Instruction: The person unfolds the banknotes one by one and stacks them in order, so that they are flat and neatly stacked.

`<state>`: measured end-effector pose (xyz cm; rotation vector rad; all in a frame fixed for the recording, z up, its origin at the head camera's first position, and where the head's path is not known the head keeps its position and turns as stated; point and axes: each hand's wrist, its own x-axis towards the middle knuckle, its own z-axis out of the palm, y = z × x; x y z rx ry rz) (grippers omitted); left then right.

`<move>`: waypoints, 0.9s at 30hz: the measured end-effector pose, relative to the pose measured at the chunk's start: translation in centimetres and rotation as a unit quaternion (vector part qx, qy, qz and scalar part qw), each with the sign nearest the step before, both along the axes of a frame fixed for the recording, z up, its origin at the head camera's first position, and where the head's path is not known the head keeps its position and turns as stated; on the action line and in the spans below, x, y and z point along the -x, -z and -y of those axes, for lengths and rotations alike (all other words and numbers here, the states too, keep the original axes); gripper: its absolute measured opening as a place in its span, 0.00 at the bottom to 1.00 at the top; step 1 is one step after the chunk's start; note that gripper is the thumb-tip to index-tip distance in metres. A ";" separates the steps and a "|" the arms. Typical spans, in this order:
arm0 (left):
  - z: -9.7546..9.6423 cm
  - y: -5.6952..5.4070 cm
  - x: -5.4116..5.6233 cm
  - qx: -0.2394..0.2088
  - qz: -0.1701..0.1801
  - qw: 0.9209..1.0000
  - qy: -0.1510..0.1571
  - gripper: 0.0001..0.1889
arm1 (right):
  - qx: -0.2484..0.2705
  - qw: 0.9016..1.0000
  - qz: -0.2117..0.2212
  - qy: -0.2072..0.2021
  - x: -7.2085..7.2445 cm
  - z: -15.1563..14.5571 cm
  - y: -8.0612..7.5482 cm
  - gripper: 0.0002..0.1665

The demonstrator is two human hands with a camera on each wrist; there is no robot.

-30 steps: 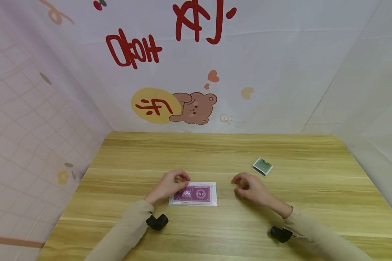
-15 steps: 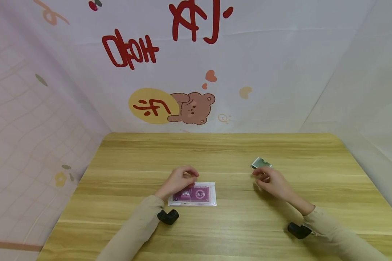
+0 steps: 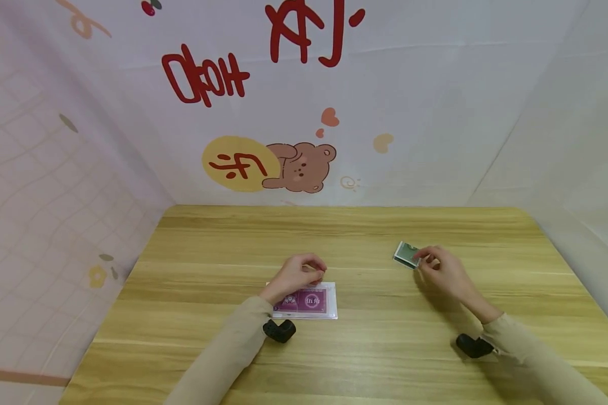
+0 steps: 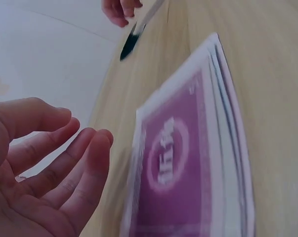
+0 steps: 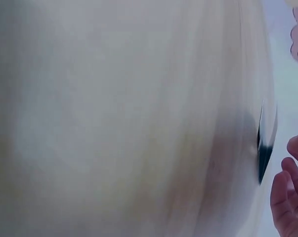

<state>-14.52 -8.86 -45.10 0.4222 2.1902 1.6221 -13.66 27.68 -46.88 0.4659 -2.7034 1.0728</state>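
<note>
A purple banknote (image 3: 313, 301) in a clear sleeve lies on top of a small flat stack on the table. My left hand (image 3: 298, 275) hovers over its upper left part, fingers loosely bent with nothing between them. In the left wrist view, these fingers (image 4: 92, 163) are beside the stack, whose layered edges (image 4: 233, 163) show. Farther right lies a small square green-and-white item (image 3: 406, 255), like a folded note in a sleeve. My right hand (image 3: 447, 274) reaches to its right edge, with fingertips close to it. The right wrist view shows a gap between thumb and fingers (image 5: 283, 197).
The wooden table (image 3: 233, 236) ends at a white printed cloth backdrop (image 3: 425, 101) at the back. A cloth with a grid pattern (image 3: 40, 185) hangs along the left. Black wrist cameras (image 3: 280, 331) sit below both hands.
My right hand has moved right and away from me, to the green item. My left hand has slid right across the purple banknote. The stack and green item have stayed in place.
</note>
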 end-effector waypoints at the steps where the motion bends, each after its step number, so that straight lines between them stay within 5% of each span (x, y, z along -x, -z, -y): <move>1: -0.3 -0.1 0.0 0.000 -0.002 1.000 0.002 0.09 | -0.001 1.000 0.005 0.003 0.2 -0.1 0.0 0.09; 15: -4.1 -0.6 0.5 -0.003 0.000 1.000 0.006 0.10 | -0.064 0.996 0.042 0.037 2.4 0.3 0.5 0.16; 27: -8.4 0.3 1.5 0.001 0.002 1.000 -0.008 0.09 | -0.023 0.997 0.066 0.040 2.2 1.9 0.9 0.16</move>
